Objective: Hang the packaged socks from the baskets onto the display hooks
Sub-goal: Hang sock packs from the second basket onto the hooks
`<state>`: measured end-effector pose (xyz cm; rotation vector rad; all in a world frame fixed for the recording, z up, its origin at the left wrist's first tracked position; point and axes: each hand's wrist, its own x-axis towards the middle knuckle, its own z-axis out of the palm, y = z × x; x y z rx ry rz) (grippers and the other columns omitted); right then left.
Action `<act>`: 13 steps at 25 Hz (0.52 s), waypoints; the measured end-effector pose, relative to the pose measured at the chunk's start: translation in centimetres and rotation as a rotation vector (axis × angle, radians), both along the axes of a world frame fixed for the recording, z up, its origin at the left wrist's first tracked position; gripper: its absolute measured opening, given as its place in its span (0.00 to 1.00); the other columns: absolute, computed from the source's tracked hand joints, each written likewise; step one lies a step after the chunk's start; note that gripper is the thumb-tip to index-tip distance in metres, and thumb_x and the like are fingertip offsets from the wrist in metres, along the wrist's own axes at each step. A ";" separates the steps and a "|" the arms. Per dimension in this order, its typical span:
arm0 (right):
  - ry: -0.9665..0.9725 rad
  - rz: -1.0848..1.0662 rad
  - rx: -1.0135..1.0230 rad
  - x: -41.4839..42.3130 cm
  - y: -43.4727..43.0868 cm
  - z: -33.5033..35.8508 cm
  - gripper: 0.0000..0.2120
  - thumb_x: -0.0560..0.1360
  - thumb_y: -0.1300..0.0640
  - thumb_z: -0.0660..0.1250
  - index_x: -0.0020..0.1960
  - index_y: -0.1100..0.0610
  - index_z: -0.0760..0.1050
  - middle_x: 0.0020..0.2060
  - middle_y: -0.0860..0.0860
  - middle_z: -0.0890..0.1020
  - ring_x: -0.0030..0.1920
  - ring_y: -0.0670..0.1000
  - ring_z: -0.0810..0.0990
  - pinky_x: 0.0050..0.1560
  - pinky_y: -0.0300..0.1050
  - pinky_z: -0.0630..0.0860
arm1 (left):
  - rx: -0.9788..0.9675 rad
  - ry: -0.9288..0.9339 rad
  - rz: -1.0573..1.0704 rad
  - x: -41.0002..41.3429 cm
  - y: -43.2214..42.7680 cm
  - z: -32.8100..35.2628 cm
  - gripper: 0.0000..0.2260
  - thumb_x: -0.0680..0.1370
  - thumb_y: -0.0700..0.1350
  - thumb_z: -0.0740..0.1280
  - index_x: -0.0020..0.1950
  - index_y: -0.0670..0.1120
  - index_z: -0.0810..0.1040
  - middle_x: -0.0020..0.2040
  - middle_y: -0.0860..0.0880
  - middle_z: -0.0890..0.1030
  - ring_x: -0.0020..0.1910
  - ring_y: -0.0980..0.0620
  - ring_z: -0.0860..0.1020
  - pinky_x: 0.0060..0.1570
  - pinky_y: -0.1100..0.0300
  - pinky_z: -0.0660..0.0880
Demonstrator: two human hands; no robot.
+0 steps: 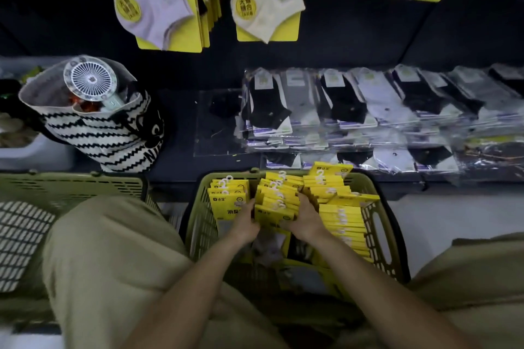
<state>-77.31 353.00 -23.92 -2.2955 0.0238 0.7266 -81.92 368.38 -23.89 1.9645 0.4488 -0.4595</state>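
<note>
While hands clasp packs (card), latticed basket

Fingertips of the left hand and right hand vanish among the packs (print too small to read); the top edge cuts off the hanging socks.

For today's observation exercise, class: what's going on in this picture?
A person leans over a green basket packed with yellow sock packs. The left hand and right hand grip the middle bundle, not yet lifted out. Other socks hang above.
</note>
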 end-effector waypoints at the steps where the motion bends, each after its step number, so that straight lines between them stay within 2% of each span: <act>1: -0.017 -0.014 0.004 -0.2 0.1 -0.3 0.43 0.69 0.55 0.74 0.75 0.58 0.52 0.72 0.55 0.63 0.71 0.56 0.64 0.64 0.47 0.66 | -0.027 0.028 -0.014 -0.1 -0.1 -0.3 0.28 0.77 0.32 0.61 0.75 0.46 0.59 0.69 0.45 0.70 0.67 0.47 0.70 0.62 0.61 0.67; 5: -0.085 -0.017 0.003 -0.4 0.2 -0.5 0.36 0.68 0.56 0.75 0.70 0.57 0.60 0.66 0.55 0.70 0.64 0.54 0.71 0.55 0.43 0.70 | -0.060 0.049 0.042 0.1 -0.2 -0.6 0.30 0.76 0.31 0.61 0.76 0.47 0.56 0.69 0.45 0.71 0.66 0.47 0.71 0.64 0.53 0.70; 8: -0.083 0.020 -0.019 -0.2 0.5 -0.4 0.33 0.68 0.55 0.75 0.67 0.55 0.62 0.60 0.54 0.76 0.57 0.54 0.76 0.47 0.42 0.71 | -0.073 0.035 0.100 0.3 0.1 -0.9 0.33 0.76 0.32 0.63 0.76 0.49 0.53 0.62 0.43 0.75 0.56 0.50 0.76 0.57 0.56 0.73; 10: -0.107 0.121 -0.072 0.0 0.7 -0.4 0.32 0.68 0.54 0.75 0.67 0.54 0.64 0.60 0.54 0.75 0.59 0.56 0.76 0.52 0.46 0.73 | -0.098 0.033 0.092 0.3 0.4 -1.1 0.36 0.75 0.31 0.64 0.76 0.50 0.51 0.58 0.44 0.76 0.52 0.52 0.75 0.54 0.57 0.73; 13: -0.139 0.223 -0.128 0.0 0.7 -0.2 0.29 0.69 0.52 0.74 0.67 0.52 0.67 0.62 0.54 0.75 0.61 0.55 0.75 0.57 0.50 0.74 | -0.077 0.006 0.084 0.3 0.9 -1.3 0.33 0.72 0.31 0.67 0.74 0.47 0.59 0.58 0.47 0.75 0.57 0.50 0.74 0.59 0.55 0.73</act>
